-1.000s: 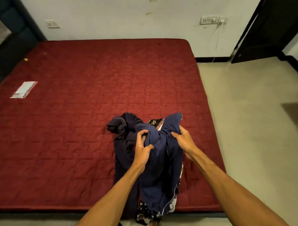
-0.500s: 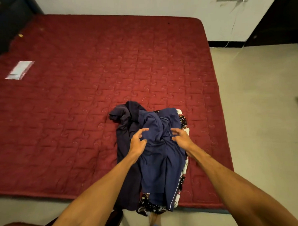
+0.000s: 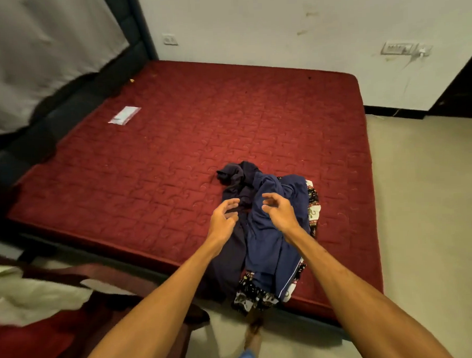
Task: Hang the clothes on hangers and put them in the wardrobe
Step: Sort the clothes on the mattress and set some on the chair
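Note:
A heap of clothes lies at the near right edge of the red mattress (image 3: pixel 174 143). On top is a navy blue garment (image 3: pixel 270 239) with a thin white stripe. A darker navy piece (image 3: pixel 234 176) lies to its left, and a black-and-white patterned cloth (image 3: pixel 250 294) shows underneath and hangs over the edge. My left hand (image 3: pixel 222 220) hovers just above the dark piece, fingers loosely spread and holding nothing. My right hand (image 3: pixel 278 210) hovers over the blue garment, fingers relaxed and empty. No hanger or wardrobe is in view.
A small clear plastic packet (image 3: pixel 124 115) lies on the far left of the mattress. A dark padded headboard (image 3: pixel 64 110) runs along the left. A dark red chair (image 3: pixel 81 315) with pale cloth stands at the near left. Beige floor (image 3: pixel 425 211) lies right; a dark doorway (image 3: pixel 463 87) stands beyond.
Both hands have let go of the blue garment and lifted off it, and it has settled on the heap. The camera has turned left, showing the headboard and chair.

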